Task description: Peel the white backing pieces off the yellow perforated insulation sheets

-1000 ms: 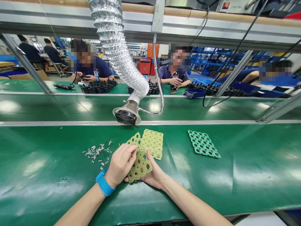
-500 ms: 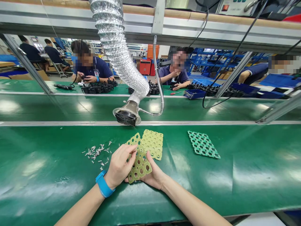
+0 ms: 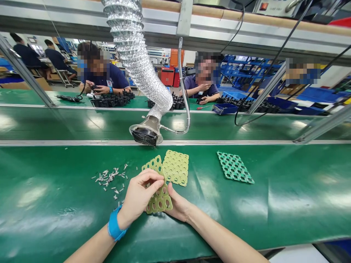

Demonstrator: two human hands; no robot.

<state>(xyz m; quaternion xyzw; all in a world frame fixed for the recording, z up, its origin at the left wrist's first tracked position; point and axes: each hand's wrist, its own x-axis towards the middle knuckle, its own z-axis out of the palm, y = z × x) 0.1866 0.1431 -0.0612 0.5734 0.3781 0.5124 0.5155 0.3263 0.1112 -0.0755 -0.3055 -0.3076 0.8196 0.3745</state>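
Observation:
A yellow-green perforated sheet [image 3: 158, 199] with round holes is held between both hands just above the green belt [image 3: 55, 204]. My left hand [image 3: 138, 199], with a blue wristband, pinches the sheet's upper part with thumb and fingers. My right hand [image 3: 178, 206] lies under the sheet's right side with its thumb on the edge. A second yellow-green perforated sheet [image 3: 176, 167] lies flat on the belt just beyond the hands. A green perforated board [image 3: 234, 167] lies further right.
Small white scraps [image 3: 109, 178] are scattered on the belt left of the hands. A silver flexible duct with a fan-grille mouth [image 3: 145, 134] hangs over the belt's far edge. Other people sit across a second belt with black parts and a blue bin [image 3: 226, 108].
The held sheet has shifted slightly left and nearer to me. My left hand's fingers have curled higher over its top. The view has turned a little.

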